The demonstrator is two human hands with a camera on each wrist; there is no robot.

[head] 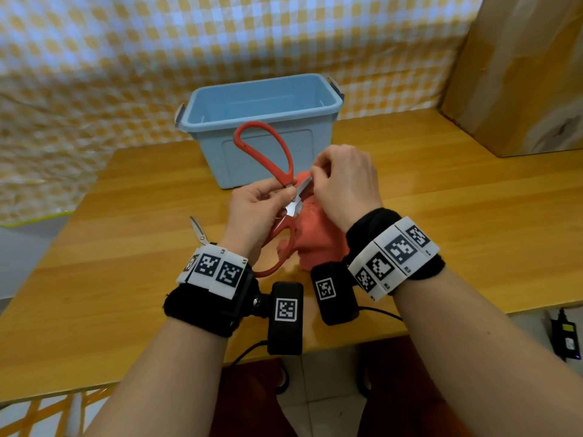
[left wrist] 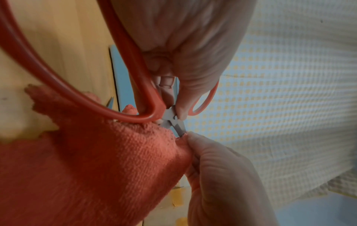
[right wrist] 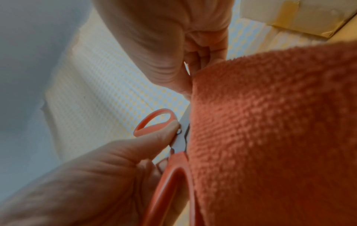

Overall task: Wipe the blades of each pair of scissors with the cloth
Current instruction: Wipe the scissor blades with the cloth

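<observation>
Nearest, the left hand (head: pixel 252 209) grips the red-handled scissors (head: pixel 277 159) at the pivot, thumb pressed beside the screw, fingers curled under. One handle loop sticks up toward the far side; the other (head: pixel 280 247) hangs down past the wrist, partly hidden behind it. The right hand (head: pixel 347 181) pinches the red cloth (head: pixel 315 244) around the blade (head: pixel 303 186), so only a short strip of metal shows between the two hands; the tip is buried in the fold and cannot be made out. The rest of the cloth trails down onto the table (head: pixel 441 216), much of it behind the right wrist. To the left, a second pair of scissors (head: pixel 198 230) lies on the table, only its blades showing, the handles hidden by the left wristband. Farther back stands a light blue bin (head: pixel 262 121) with nothing visible inside, and at the far right a cardboard box (head: pixel 520 74), cut off by the frame. Checked fabric (head: pixel 126 58) hangs behind.
</observation>
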